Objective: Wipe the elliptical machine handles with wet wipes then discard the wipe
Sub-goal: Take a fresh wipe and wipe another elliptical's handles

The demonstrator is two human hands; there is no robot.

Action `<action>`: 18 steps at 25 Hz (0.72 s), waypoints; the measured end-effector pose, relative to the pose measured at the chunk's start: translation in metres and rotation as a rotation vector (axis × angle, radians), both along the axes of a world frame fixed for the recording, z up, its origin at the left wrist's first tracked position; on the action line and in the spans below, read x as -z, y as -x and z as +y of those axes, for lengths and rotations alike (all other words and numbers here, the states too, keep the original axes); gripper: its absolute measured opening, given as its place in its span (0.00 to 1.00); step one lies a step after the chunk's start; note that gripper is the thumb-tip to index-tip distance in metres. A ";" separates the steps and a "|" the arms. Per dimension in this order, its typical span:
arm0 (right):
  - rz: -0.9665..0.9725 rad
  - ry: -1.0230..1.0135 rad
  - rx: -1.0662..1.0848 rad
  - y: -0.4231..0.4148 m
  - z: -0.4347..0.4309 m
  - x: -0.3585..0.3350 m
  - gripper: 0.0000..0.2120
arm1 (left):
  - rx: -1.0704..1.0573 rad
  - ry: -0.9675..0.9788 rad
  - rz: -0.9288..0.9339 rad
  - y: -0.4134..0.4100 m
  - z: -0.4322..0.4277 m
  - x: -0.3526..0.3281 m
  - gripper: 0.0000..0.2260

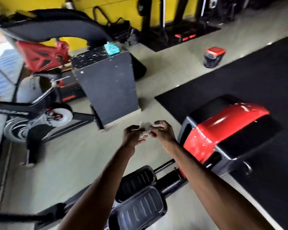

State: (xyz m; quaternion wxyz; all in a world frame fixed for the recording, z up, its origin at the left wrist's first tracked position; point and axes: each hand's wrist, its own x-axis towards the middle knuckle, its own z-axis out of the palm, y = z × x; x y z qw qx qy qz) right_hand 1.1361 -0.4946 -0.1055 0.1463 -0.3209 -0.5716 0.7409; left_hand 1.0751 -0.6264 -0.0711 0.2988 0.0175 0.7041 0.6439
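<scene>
A crumpled white wet wipe sits between my two hands, held out in front of me above the floor. My left hand grips its lower left side with curled fingers. My right hand pinches its right edge. The elliptical machine's black foot pedals lie below my arms, and its red and black housing stands to the right. A teal wet wipe pack lies on top of a black box. A small bin with a red lid and black liner stands on the floor at the far right. The handles are out of view.
A red and black exercise bike stands at the left. Black rubber mats cover the floor at the right. More gym equipment lines the yellow wall at the back. Grey floor runs between the box and the bin.
</scene>
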 end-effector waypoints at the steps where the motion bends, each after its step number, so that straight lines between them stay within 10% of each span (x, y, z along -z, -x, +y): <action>1: 0.009 0.008 0.033 -0.013 0.024 -0.002 0.10 | 0.026 -0.006 0.007 -0.007 0.025 0.000 0.06; 18: -0.190 -0.711 0.112 -0.228 0.445 -0.016 0.11 | 0.344 -0.050 0.046 -0.156 0.495 -0.002 0.13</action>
